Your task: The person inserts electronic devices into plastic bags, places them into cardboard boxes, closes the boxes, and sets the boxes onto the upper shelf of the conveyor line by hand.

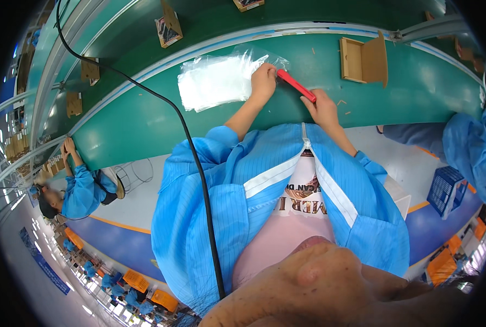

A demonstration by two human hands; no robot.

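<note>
Red bar-shaped item (296, 85) in the right hand (324, 107), just right of the clear plastic bags (202, 84).
Taking the bags as the landmark, the right hand lies to their right, fingers closed around the item's near end; the left hand (263, 83) is at their right edge, fingertips by the item's far end, though whether it pinches anything cannot be told. Well right of the bags, an open cardboard box (351, 59) sits on the green desk (406, 103).
</note>
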